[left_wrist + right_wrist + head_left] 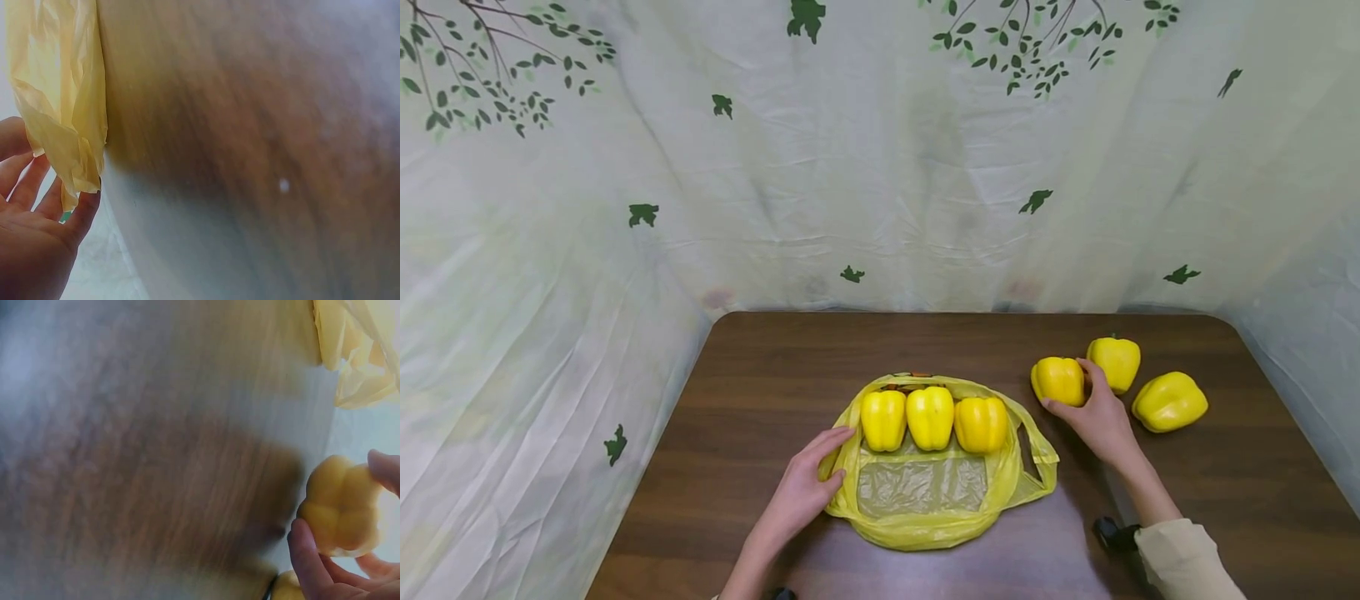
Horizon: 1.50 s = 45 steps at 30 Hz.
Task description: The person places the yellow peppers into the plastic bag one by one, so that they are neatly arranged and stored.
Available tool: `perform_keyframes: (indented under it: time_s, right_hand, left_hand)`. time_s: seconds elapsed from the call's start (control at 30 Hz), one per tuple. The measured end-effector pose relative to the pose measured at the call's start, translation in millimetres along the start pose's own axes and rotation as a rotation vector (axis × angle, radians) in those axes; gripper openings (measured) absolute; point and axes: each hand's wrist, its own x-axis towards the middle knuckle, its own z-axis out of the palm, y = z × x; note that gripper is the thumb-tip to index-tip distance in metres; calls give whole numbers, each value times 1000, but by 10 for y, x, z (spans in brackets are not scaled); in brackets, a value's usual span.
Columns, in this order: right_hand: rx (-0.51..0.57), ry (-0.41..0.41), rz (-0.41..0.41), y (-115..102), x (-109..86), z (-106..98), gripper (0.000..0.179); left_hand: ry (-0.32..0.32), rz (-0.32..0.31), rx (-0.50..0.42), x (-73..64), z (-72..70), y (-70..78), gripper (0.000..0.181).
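Observation:
A yellow plastic bag (pixel 925 500) lies flat on the brown table (pixel 760 375) with three yellow bell peppers (pixel 930 417) in a row on its far part. My left hand (pixel 808 483) holds the bag's left edge (pixel 69 125), thumb and fingers on the plastic. My right hand (pixel 1093 412) grips a fourth yellow pepper (pixel 1057 380) (pixel 342 506) that stands on the table right of the bag. Two more yellow peppers lie further right, one upright (pixel 1116 362) and one on its side (pixel 1169 402).
A pale curtain with green leaf prints (pixel 880 167) surrounds the table on three sides. A small dark object (pixel 1108 533) shows by my right sleeve. Bare wood lies left of the bag and along the far edge.

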Motion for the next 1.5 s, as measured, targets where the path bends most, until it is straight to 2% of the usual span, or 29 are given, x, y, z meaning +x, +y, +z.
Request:
perform_keyframes:
  time_s: [0.3,0.6,0.9,1.13,1.5]
  right_hand:
    - [29,19,13,-79,-96,-16,102]
    - [40,59,-16,-143,-217,2,100]
    - [94,71,-28,-241,-320,8,101]
    - [135,75,-74,-275,-391,55,96]
    - [136,103,-138,-356,-494,118,92]
  left_hand:
    - [-8,-10,-3,4,-2,0,57]
    - [-8,-20,-3,0,5,-3,56]
    - [-8,-33,5,5,8,-4,57]
    - [-7,-32,6,7,12,-7,57]
    - [-18,-34,5,13,9,-13,56]
